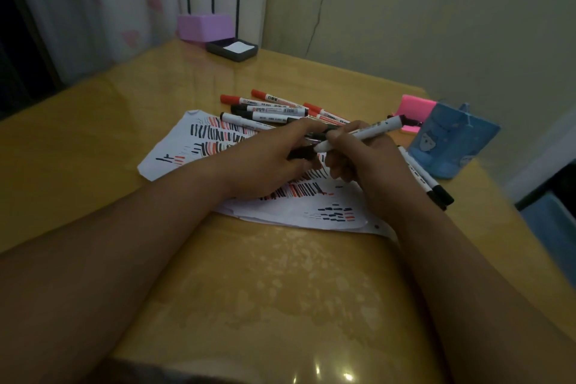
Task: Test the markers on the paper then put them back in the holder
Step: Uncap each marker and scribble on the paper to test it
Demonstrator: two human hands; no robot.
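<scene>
The right hand (358, 162) grips a white-barrelled marker with a black end (361, 131) above the white paper sheet covered in red and black strokes (187, 146). The left hand (268, 162) pinches a short dark piece at its near-left tip, probably the black cap (300, 153), though shadow blurs it. Keep barrel and cap in one line and move them straight. Once tested, the marker belongs in the blue box-shaped holder (452, 140) standing right on the yellow wooden surface (280, 290), not in the loose pile of red and black markers (268, 109) beyond.
</scene>
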